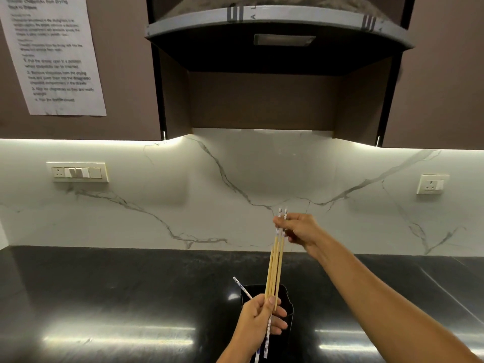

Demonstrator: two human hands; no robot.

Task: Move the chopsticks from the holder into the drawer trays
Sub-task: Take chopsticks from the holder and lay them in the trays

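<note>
The right hand (298, 229) pinches a small bundle of chopsticks (275, 268) close to their top ends, thumb and fingertips closed tight on them, so the white, blue-patterned tops poke out just above the fingers. From that pinch the slim, round shafts of pale yellow wood hang nearly straight down, slightly fanned, and their thin tips come down beside the thumb of the left hand (262, 320). That hand is curled round a second bunch (267, 339) of the same kind. Two of its patterned ends point down past the wrist, and one white-and-blue end sticks up to the left of the knuckles. I cannot tell how many sticks it holds in all. Directly behind and under the left hand stands the holder (287, 299), a black, squarish tub with rounded corners and a dull surface. Whether the hanging tips are inside its mouth or just over it I cannot tell. The holder sits on a black stone counter (131, 297), polished enough to throw back bright smears of light. Behind it rises a smooth white marble backsplash (183, 205) with thin grey veins, carrying a cream switch plate (77, 172) on the left and a single socket (432, 184) on the right. Above hang brown cabinets, a dark hood with a curved grey rim (277, 24), and a printed paper sheet (52, 53).
</note>
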